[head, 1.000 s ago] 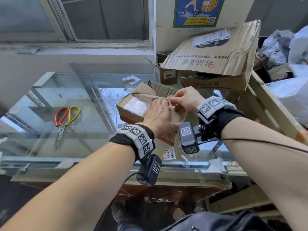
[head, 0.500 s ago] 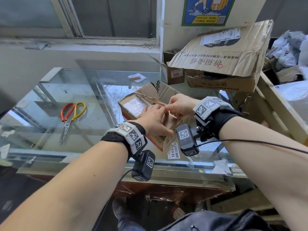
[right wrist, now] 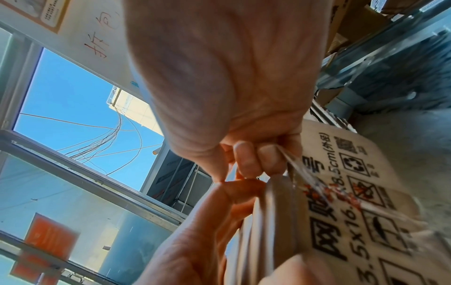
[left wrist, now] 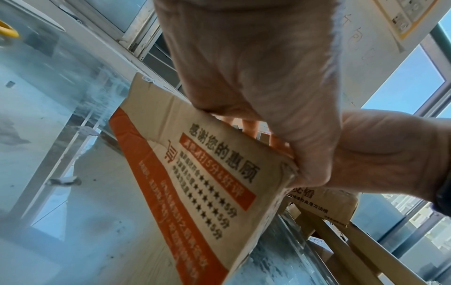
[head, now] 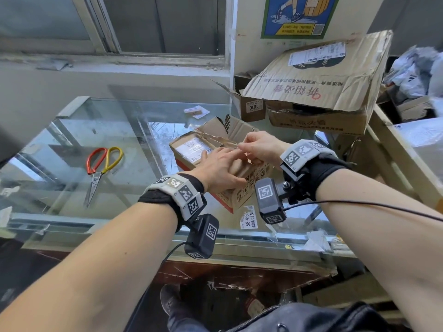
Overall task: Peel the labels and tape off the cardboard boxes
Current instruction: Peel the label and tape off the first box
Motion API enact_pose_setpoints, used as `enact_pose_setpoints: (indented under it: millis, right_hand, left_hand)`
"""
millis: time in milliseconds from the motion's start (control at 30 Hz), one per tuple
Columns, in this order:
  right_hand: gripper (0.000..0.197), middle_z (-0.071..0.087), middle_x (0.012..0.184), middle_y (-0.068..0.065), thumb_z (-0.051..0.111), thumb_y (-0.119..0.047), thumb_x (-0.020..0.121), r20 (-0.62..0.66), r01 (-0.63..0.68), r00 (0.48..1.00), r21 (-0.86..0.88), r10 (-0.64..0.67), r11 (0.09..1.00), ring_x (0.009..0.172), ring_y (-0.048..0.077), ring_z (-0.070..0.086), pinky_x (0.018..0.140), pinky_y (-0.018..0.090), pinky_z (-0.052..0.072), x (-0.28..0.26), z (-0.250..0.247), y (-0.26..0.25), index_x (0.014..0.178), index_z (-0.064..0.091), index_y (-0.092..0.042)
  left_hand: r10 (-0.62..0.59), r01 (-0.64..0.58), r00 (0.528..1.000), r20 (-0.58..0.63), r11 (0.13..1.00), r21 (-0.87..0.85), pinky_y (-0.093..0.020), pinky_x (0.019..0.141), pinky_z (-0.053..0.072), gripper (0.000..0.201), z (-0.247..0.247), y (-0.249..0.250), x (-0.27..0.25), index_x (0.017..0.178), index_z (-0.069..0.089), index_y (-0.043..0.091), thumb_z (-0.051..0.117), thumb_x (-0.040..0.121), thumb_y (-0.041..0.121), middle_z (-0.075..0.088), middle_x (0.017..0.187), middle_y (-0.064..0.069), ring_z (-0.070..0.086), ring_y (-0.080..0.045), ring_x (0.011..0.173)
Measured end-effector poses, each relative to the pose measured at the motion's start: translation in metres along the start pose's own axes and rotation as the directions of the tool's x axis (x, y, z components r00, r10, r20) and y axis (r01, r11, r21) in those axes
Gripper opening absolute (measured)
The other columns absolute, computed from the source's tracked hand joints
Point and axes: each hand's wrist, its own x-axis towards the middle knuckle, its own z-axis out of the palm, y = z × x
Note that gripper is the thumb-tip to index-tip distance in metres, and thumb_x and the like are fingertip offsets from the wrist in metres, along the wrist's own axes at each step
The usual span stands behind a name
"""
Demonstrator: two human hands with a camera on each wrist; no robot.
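A small cardboard box [head: 223, 164] sits on a glass table [head: 100, 130], near the front edge and close to the person. The box is brown, with an orange stripe along the bottom and black writing and little square signs on its sides. It looks soft and bent at the corners. A white label [head: 189, 149] is stuck on its top, on the left part. One flap at the back stands open.

The left hand [head: 221, 168] lies flat on top of the box with its fingers stretched out, pressing it down. The right hand [head: 260, 146] has its fingers curled and pinches a thin strip of clear tape [head: 215, 137]. The tape is crinkly and stretches from the fingers back across the top of the box, lifted off the cardboard. In the right wrist view more shiny tape [right wrist: 317, 185] runs down the printed side of the box.

Scissors [head: 102, 168] with one red and one yellow handle lie on the glass, well apart to the left. Bigger crumpled boxes [head: 318, 89] are stacked behind.
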Motion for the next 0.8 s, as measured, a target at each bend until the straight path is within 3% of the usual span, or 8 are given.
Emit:
enact_pose_setpoints:
  millis: [100,200,267,467,567,633,700,800]
  right_hand:
    - [0.015,0.049,0.063,0.006,0.052,-0.008,0.095,0.019,-0.008,1.0,0.024,0.008,1.0,0.053,0.016,0.045,0.05,0.027,0.04,-0.001,-0.003,0.0,0.08,0.051,-0.009]
    - [0.011,0.054,0.067,0.01,0.054,-0.008,0.095,0.105,-0.044,0.994,0.096,0.034,0.994,0.061,0.02,0.055,0.071,0.04,0.054,-0.006,-0.007,0.002,0.084,0.055,-0.008]
    - [0.009,0.057,0.07,0.011,0.055,-0.008,0.094,0.125,-0.045,0.992,0.092,0.034,0.995,0.065,0.021,0.059,0.08,0.043,0.055,-0.009,-0.007,0.001,0.086,0.057,-0.006]
    - [0.015,0.059,0.074,0.009,0.058,-0.017,0.094,-0.079,0.006,0.997,-0.04,-0.009,0.999,0.062,0.019,0.058,0.066,0.037,0.055,-0.011,-0.003,-0.011,0.082,0.059,-0.009]
    - [0.023,0.068,0.095,0.017,0.055,-0.018,0.094,-0.202,0.017,0.976,-0.315,-0.085,0.949,0.086,0.028,0.065,0.08,0.038,0.054,-0.01,-0.005,-0.02,0.095,0.068,0.001]
    - [0.027,0.067,0.107,0.018,0.053,-0.018,0.094,-0.268,-0.001,0.955,-0.436,-0.129,0.9,0.102,0.03,0.063,0.083,0.032,0.049,-0.01,-0.006,-0.027,0.107,0.067,0.002]
    - [0.025,0.066,0.11,0.018,0.054,-0.016,0.092,-0.254,0.011,0.956,-0.462,-0.144,0.887,0.104,0.029,0.062,0.084,0.032,0.049,-0.009,-0.008,-0.033,0.106,0.068,0.0]
    - [0.025,0.057,0.121,0.016,0.06,-0.02,0.09,-0.24,0.056,0.953,-0.456,-0.183,0.888,0.11,0.029,0.057,0.095,0.037,0.049,-0.012,-0.012,-0.042,0.111,0.066,-0.008]
  left_hand:
    - [-0.011,0.011,1.0,-0.014,1.0,0.017,-0.059,0.111,0.019,0.065,0.002,-0.001,0.0,0.137,0.04,0.034,0.067,0.078,0.041,0.047,0.129,-0.001,0.033,-0.024,0.129]
    - [-0.021,0.02,1.0,0.003,0.995,0.099,-0.061,0.11,0.017,0.071,0.009,-0.004,-0.003,0.138,0.037,0.032,0.067,0.076,0.046,0.047,0.129,-0.001,0.031,-0.026,0.131]
    - [-0.029,0.031,0.999,-0.018,0.992,0.119,-0.063,0.111,0.015,0.066,0.013,-0.005,-0.005,0.133,0.04,0.032,0.068,0.075,0.049,0.046,0.128,-0.001,0.031,-0.026,0.13]
    - [-0.038,0.036,0.991,-0.125,0.999,-0.018,-0.062,0.112,0.014,0.051,0.005,0.003,-0.001,0.126,0.045,0.029,0.065,0.081,0.04,0.045,0.126,-0.002,0.035,-0.024,0.126]
    - [-0.054,0.038,0.983,-0.173,0.995,-0.094,-0.059,0.109,0.024,0.05,-0.001,0.011,0.003,0.127,0.045,0.028,0.063,0.083,0.04,0.05,0.119,-0.001,0.041,-0.022,0.118]
    - [-0.079,0.043,0.976,-0.205,0.984,-0.174,-0.054,0.102,0.035,0.038,-0.007,0.015,0.005,0.115,0.048,0.027,0.062,0.082,0.039,0.053,0.107,0.001,0.047,-0.021,0.107]
    - [-0.109,0.051,0.966,-0.232,0.968,-0.246,-0.048,0.093,0.044,0.026,-0.014,0.018,0.007,0.104,0.048,0.026,0.061,0.083,0.037,0.055,0.098,0.002,0.053,-0.022,0.098]
    - [-0.12,0.05,0.958,-0.261,0.965,-0.258,-0.033,0.084,0.045,0.033,-0.024,0.02,0.007,0.12,0.051,0.025,0.059,0.089,0.033,0.059,0.105,0.0,0.055,-0.018,0.1]
